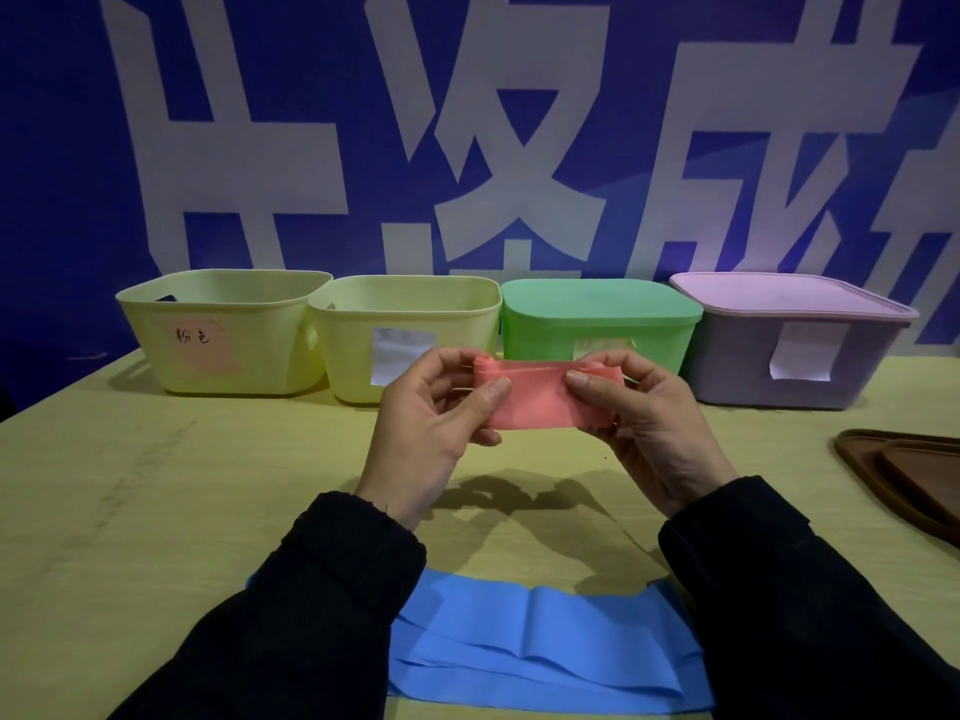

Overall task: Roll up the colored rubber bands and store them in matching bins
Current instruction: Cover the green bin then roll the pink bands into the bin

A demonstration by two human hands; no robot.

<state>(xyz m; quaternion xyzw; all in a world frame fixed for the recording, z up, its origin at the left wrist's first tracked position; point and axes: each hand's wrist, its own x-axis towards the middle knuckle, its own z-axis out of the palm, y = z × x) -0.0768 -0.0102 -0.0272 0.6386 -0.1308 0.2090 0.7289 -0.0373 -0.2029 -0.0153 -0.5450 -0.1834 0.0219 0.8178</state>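
Head view: left hand (pixel 431 423) and right hand (pixel 649 423) each have a pinching grip on one end of the pink rubber band (pixel 535 394), held above the worktop (pixel 156 485). Blue rubber band (pixel 540 646) lies flat near the front edge. Yellow bin (pixel 223 332) with a pink label stands far left.

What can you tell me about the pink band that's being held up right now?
The pink band is a thin, flat strip of matte, stretchy-looking rubber, held in the air above the table in front of the bins. Its top edge is rolled into a tight little coil, thickest at the left end. The left hand pinches its left end and the right hand its right end, keeping it spread between them. Nothing else touches it.
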